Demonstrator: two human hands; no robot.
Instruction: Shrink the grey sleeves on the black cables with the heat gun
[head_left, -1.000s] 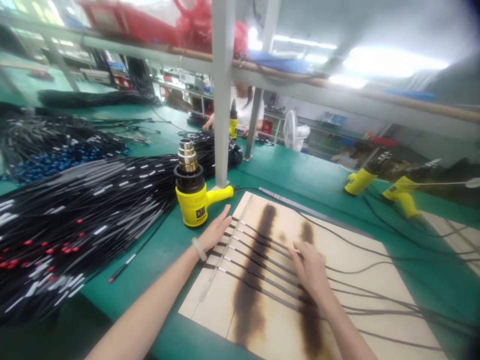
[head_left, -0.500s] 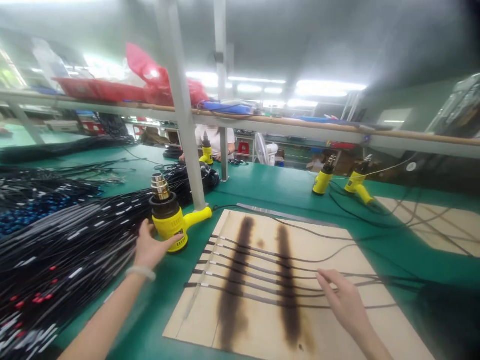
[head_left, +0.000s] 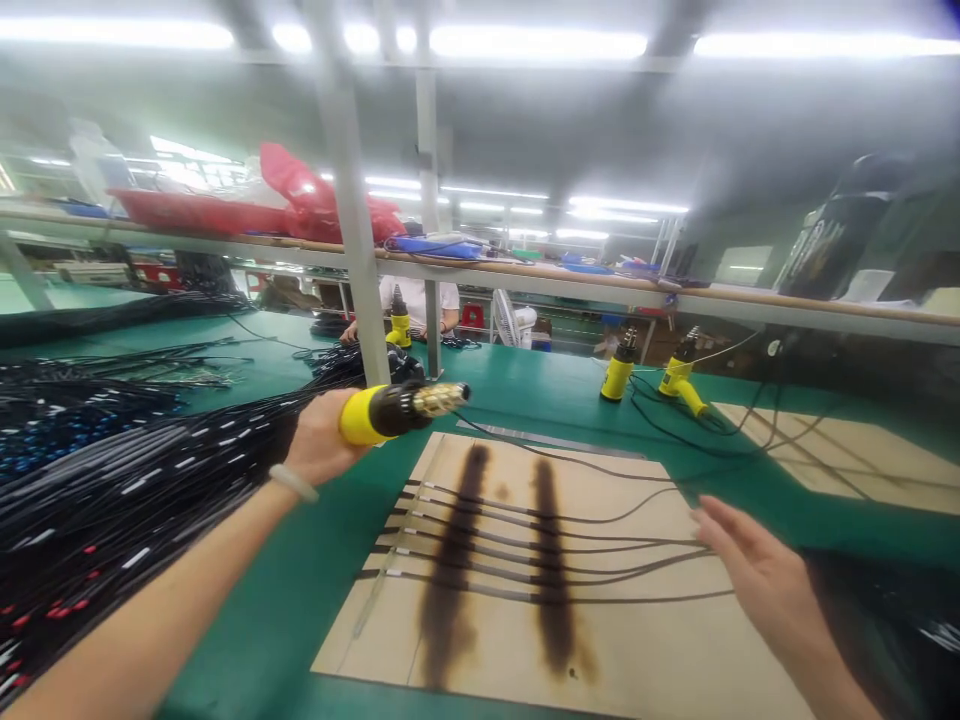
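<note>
My left hand (head_left: 324,438) is closed round the yellow body of a heat gun (head_left: 375,415), holding it off the table. Its metal nozzle points right, above the far left corner of a pale board (head_left: 630,650). Several black cables (head_left: 510,560) lie side by side across this board, passing over two dark scorched bands. Their left ends cross a clear strip (head_left: 397,555), with white marks beside it. At the board's right side, my right hand (head_left: 757,575) has its fingers closed at the cables where they run together; the hand hides the parts beyond.
Bundles of black cables (head_left: 187,480) cover the left of the green table. An upright post (head_left: 352,200) stands behind the held heat gun. Other heat guns (head_left: 619,368) stand farther back near a second board (head_left: 847,450). Across the table sits a person (head_left: 442,300).
My left hand has gripped and lifted the heat gun, turning its nozzle from upward to rightward. My right hand has moved right along the cables. The view has tilted up slightly.
</note>
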